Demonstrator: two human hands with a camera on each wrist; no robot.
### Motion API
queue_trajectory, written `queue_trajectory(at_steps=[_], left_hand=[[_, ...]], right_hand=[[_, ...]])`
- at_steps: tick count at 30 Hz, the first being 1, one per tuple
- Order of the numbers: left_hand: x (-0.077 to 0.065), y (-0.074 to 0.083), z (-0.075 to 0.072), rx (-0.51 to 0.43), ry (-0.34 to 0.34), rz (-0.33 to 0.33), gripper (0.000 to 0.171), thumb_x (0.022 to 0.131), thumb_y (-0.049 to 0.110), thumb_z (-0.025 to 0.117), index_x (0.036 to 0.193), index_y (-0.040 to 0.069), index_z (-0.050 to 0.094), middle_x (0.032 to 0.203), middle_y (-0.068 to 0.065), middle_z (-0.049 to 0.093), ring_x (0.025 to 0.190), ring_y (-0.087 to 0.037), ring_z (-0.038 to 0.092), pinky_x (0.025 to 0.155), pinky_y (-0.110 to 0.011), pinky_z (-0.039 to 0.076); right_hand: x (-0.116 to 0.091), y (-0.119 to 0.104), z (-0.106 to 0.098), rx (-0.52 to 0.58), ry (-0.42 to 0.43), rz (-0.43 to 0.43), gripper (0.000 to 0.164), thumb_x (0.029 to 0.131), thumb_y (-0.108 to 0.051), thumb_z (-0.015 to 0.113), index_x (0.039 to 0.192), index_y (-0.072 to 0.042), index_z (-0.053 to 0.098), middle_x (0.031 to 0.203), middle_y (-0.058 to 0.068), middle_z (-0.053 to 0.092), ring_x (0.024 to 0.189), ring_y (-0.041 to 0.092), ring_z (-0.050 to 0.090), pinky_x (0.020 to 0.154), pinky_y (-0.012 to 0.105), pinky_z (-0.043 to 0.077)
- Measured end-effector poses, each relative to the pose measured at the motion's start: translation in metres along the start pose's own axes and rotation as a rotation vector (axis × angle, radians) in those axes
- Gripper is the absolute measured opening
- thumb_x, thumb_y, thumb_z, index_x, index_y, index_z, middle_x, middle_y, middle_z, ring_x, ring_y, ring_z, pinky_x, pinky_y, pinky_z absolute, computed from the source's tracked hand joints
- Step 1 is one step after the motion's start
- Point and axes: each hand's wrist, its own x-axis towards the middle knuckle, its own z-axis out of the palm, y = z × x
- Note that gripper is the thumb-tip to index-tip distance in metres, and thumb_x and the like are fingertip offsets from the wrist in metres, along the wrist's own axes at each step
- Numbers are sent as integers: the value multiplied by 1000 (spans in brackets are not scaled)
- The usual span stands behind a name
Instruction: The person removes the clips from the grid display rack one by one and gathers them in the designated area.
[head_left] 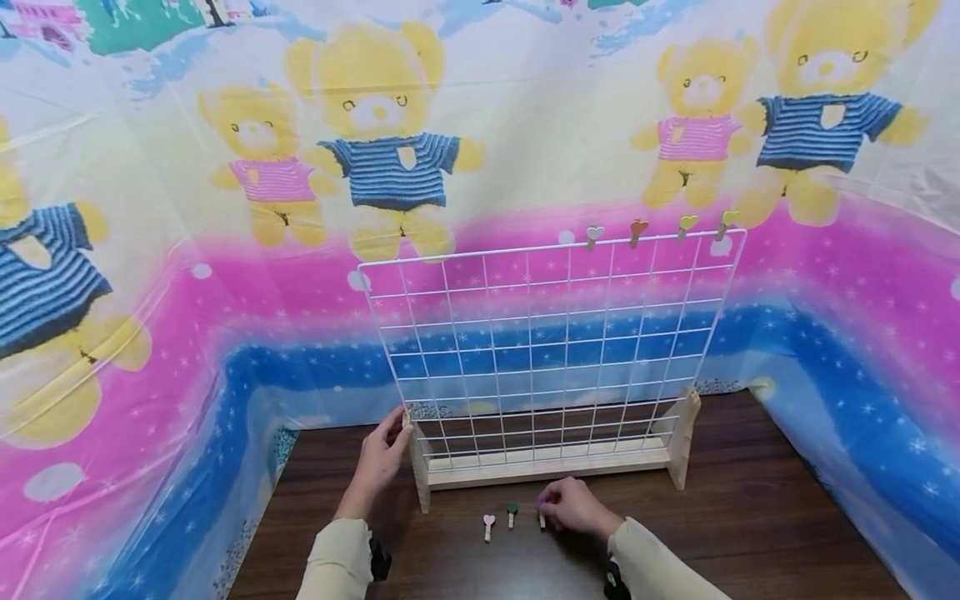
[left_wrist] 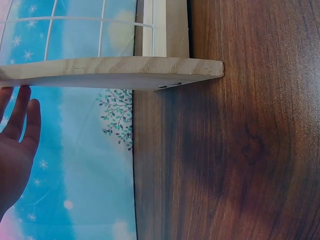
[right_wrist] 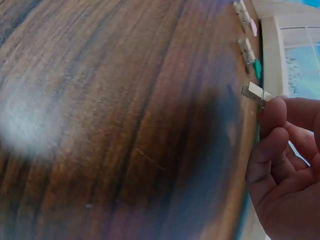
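A white wire grid (head_left: 547, 350) stands upright in a wooden stand (head_left: 547, 467). At the stand's left upright, my left hand (head_left: 381, 458) holds the top end; in the left wrist view, fingertips rest against the outer face of this wooden side piece (left_wrist: 115, 67). My right hand (head_left: 576, 507) pinches a small wooden clothespin (right_wrist: 255, 93) with a purple heart, just above the table in front of the stand. To its left lie a clothespin with a green heart (head_left: 512, 514) and one with a pink heart (head_left: 488, 527).
Several heart clothespins, including a white one (head_left: 594, 237), an orange one (head_left: 637, 233) and a yellow one (head_left: 687, 225), sit on the grid's top wire towards the right. The dark wood table (head_left: 772, 500) is enclosed by a printed bear curtain (head_left: 525, 125).
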Motion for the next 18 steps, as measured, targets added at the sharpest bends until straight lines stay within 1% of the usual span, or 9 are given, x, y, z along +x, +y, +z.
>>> queue_trajectory(at_steps=[3, 5, 9, 12, 15, 18], left_hand=[[0, 0, 0, -9, -6, -7, 41, 97, 16, 55, 136, 6, 50, 124, -20, 58, 108, -33, 57, 86, -47, 48], [0, 0, 0, -13, -11, -3, 41, 98, 17, 54, 137, 6, 49, 124, -21, 57, 109, -34, 57, 87, -48, 47], [0, 1, -1, -19, -24, -15, 41, 98, 18, 54, 138, 7, 49, 126, -22, 56, 111, -34, 56, 89, -48, 46], [0, 1, -1, -20, -27, -30, 41, 98, 17, 54, 138, 7, 48, 127, -23, 55, 112, -34, 55, 89, -49, 46], [0, 1, -1, -14, -23, -26, 42, 98, 16, 54, 138, 4, 48, 126, -23, 56, 111, -34, 56, 89, -49, 46], [0, 1, 0, -4, -16, -16, 43, 98, 17, 54, 137, 2, 48, 124, -22, 57, 109, -35, 56, 87, -49, 47]], right_hand=[[1, 3, 4, 1, 9, -8, 8, 88, -7, 65, 88, -1, 69, 65, -1, 60, 46, 9, 53, 47, 26, 46], [2, 4, 6, -4, 13, -9, 8, 88, -7, 65, 88, -1, 69, 67, -2, 61, 46, 9, 53, 46, 25, 46], [3, 5, 7, -23, 11, -15, 8, 89, -8, 64, 89, -1, 69, 70, -2, 61, 46, 9, 54, 46, 25, 45], [4, 4, 8, -40, 16, -46, 9, 90, -8, 63, 90, -1, 69, 71, -1, 62, 46, 11, 54, 46, 25, 45], [6, 7, 9, -55, 22, -71, 9, 90, -8, 63, 90, -1, 68, 70, -1, 61, 45, 10, 53, 46, 25, 45], [8, 11, 11, -63, 27, -79, 8, 91, -9, 63, 90, -2, 68, 70, -2, 60, 44, 7, 51, 44, 24, 45]])
